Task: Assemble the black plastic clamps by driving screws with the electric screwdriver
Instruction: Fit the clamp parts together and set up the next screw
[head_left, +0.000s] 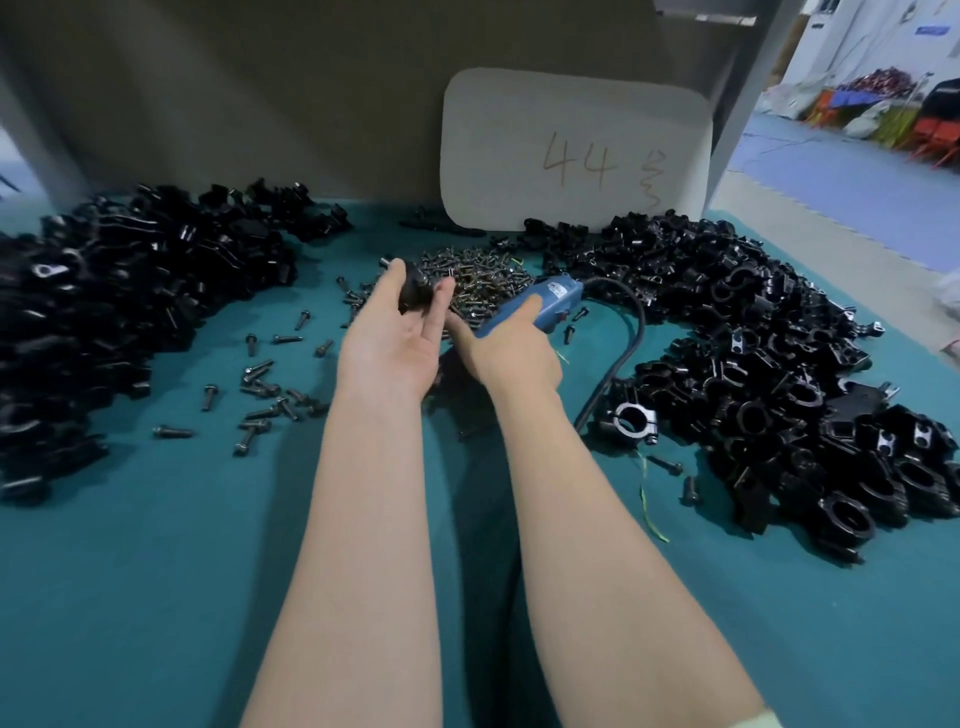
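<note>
Two hands worked above the middle of the teal table (156, 571), both bare forearms stretched forward and nearly parallel. The left hand (395, 348) was turned palm up, its thumb and fingertips pinching a black clamp (415, 293) and holding it clear of the table, probably to present the screw hole to the tool. The right hand (514, 358) was wrapped round the blue electric screwdriver (540, 301), forefinger extended toward the clamp. The tool's tip was hidden behind the left hand, so whether the bit had met a screw could not be told. The screw pile (478, 275) lay just behind the held clamp, within easy reach, and loose screws (260, 384) were scattered to the left. A heap of black parts (130, 291) sat at the left and a heap of closed clamps (753, 364) at the right, which suggested work passing from left to right. The cable (631, 332) trailed off rightward, away from the work.
</note>
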